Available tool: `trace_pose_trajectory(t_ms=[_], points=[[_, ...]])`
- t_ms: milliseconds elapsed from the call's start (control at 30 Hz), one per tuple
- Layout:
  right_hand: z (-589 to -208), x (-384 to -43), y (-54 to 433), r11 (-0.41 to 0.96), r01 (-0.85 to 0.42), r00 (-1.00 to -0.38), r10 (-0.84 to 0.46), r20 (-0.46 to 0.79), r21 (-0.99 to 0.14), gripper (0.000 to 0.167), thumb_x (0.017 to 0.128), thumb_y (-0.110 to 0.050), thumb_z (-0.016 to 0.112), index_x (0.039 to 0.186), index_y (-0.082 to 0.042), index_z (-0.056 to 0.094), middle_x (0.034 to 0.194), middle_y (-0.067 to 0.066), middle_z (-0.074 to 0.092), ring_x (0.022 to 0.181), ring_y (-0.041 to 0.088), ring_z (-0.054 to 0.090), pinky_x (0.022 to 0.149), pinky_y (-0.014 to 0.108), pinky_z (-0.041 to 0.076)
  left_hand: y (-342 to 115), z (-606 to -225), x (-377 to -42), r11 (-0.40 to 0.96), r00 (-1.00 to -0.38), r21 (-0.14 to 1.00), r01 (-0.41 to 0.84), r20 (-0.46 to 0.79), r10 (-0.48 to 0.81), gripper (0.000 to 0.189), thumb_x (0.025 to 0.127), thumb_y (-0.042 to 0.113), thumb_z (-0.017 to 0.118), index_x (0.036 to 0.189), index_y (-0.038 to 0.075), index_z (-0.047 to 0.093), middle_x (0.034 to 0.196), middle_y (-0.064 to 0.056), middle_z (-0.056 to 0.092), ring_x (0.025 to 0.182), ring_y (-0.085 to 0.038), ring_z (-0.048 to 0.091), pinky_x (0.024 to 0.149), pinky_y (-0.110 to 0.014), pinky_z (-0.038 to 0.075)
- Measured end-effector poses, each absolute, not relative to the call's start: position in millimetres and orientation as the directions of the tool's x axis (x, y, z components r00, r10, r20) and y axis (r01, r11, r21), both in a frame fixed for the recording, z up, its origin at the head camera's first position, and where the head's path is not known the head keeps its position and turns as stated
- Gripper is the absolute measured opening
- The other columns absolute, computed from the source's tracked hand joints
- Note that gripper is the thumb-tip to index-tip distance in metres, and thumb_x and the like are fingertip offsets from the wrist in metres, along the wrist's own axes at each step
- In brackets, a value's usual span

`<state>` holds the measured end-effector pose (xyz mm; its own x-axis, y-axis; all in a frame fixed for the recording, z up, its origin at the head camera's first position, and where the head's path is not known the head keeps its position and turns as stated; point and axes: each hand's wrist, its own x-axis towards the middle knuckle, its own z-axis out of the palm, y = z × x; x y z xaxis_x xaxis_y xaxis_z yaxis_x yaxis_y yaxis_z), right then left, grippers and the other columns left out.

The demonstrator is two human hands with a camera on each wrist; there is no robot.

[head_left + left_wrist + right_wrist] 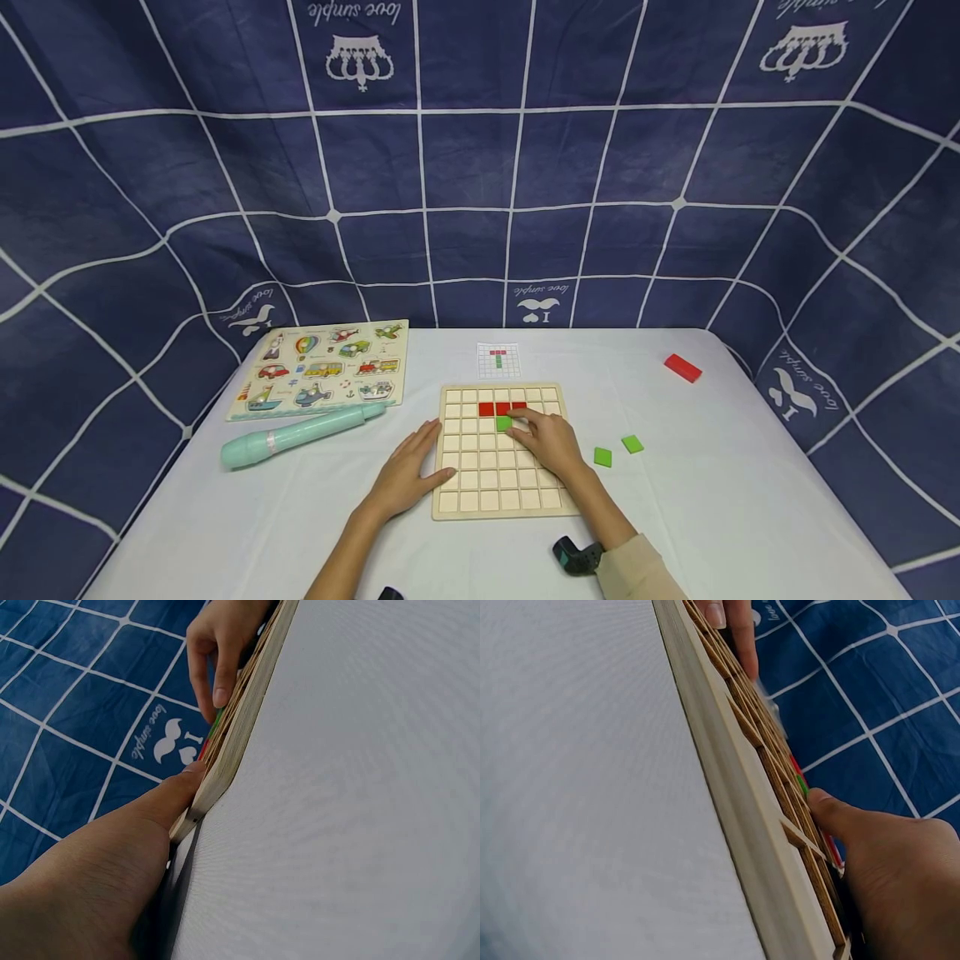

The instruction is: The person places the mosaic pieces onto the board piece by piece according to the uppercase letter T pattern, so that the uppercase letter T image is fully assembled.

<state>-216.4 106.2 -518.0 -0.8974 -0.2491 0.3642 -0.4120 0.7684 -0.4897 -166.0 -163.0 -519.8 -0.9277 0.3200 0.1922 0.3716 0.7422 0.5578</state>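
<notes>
A square wooden grid board (468, 461) lies on the table. Three red tiles (487, 409) form a row in its upper part, and a green tile (503, 423) sits just under the middle one. My right hand (553, 442) reaches over the board from the right, pinching that green tile between thumb and forefinger at its edges. In the right wrist view the thumb (825, 802) meets the green tile. My left hand (405, 475) rests along the board's left edge, fingers extended and thumb touching the rim. Two loose green tiles (603, 457) lie right of the board.
Behind the board lies a small printed pattern card (498, 361) showing a red and green T. A picture puzzle board (322, 367) and a mint-green tube-shaped object (303, 433) are at left. A red block or stack (683, 367) lies at far right.
</notes>
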Motion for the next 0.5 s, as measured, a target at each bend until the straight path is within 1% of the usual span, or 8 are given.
trace_pose_trajectory(t_ms=[300, 400, 500], points=[[-519.1, -215.6, 106.5, 0.768, -0.426, -0.890, -0.259, 0.376, -0.478, 0.035, 0.081, -0.043, 0.068, 0.108, -0.021, 0.069, 0.045, -0.014, 0.030, 0.044, 0.002, 0.024, 0.045, 0.021, 0.026, -164.4, -520.0, -165.7, 0.746, -0.928, 0.552, 0.372, 0.194, 0.319, 0.082, 0.082, 0.051, 0.063, 0.144, 0.007, 0.031, 0.147, -0.012, 0.030, 0.134, -0.031, 0.025, 0.105, -0.050, 0.025], [-517.8, -212.8, 107.9, 0.776, -0.422, -0.890, -0.257, 0.376, -0.468, 0.035, 0.080, -0.043, 0.068, 0.107, -0.020, 0.070, 0.044, -0.013, 0.031, 0.044, 0.003, 0.028, 0.046, 0.023, 0.031, -164.1, -519.8, -165.6, 0.748, -0.930, 0.553, 0.366, 0.185, 0.318, 0.082, 0.082, 0.052, 0.062, 0.144, 0.007, 0.031, 0.147, -0.012, 0.030, 0.135, -0.031, 0.025, 0.105, -0.050, 0.026], [-515.9, -208.8, 110.0, 0.791, -0.414, -0.889, -0.245, 0.386, -0.451, 0.035, 0.080, -0.044, 0.068, 0.106, -0.021, 0.070, 0.045, -0.012, 0.038, 0.047, 0.004, 0.036, 0.051, 0.025, 0.038, -163.3, -519.0, -165.3, 0.744, -0.930, 0.559, 0.366, 0.185, 0.318, 0.082, 0.082, 0.052, 0.062, 0.144, 0.007, 0.031, 0.147, -0.012, 0.030, 0.135, -0.031, 0.025, 0.105, -0.050, 0.025]])
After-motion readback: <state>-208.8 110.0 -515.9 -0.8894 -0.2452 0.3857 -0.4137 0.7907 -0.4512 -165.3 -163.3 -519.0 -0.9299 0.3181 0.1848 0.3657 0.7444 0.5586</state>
